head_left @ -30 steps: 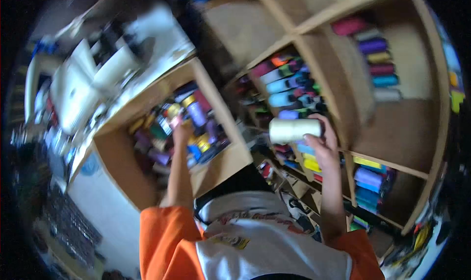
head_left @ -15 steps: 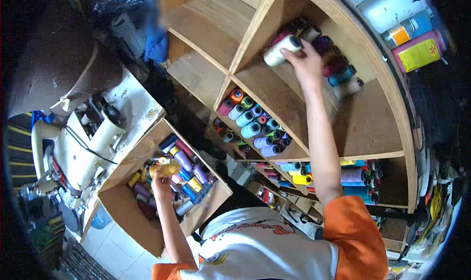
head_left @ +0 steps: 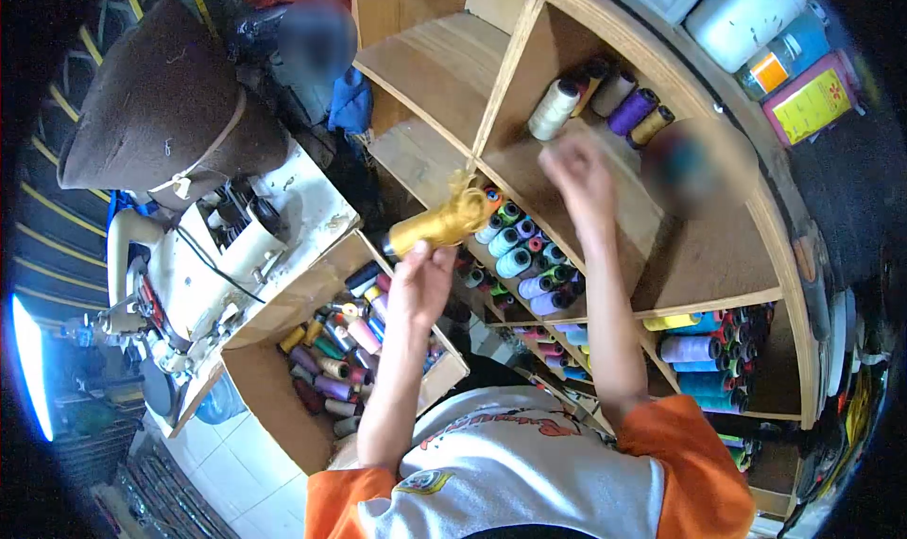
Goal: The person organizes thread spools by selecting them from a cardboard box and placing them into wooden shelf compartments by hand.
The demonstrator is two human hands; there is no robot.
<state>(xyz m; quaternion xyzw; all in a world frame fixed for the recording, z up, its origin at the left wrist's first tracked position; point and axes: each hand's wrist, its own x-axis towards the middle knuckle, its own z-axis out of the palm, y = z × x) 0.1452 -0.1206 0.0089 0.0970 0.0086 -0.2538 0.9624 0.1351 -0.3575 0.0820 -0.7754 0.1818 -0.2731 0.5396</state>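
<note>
A yellow-gold thread spool (head_left: 420,229) with loose, tangled thread at its far end is gripped in my left hand (head_left: 422,279). Beneath it stands a cardboard box (head_left: 269,402) of many coloured spools. My right hand (head_left: 581,175) is blurred, in front of the upper shelf compartment (head_left: 699,265); its fingers look bent, and whether they are apart is unclear. Just beyond it, a cream spool (head_left: 554,109) stands upright in that compartment, beside a purple spool (head_left: 632,112) and several others.
At the left a white sewing machine (head_left: 194,270) sits on its table, near a dark brown cloth-like bundle (head_left: 156,114). Lower shelves hold several spools (head_left: 694,350). Bottles and a pink pack (head_left: 808,100) lie at the upper right.
My right hand has let go of the cream spool, which now stands in the shelf compartment. My left hand has risen out of the box with the yellow-gold spool.
</note>
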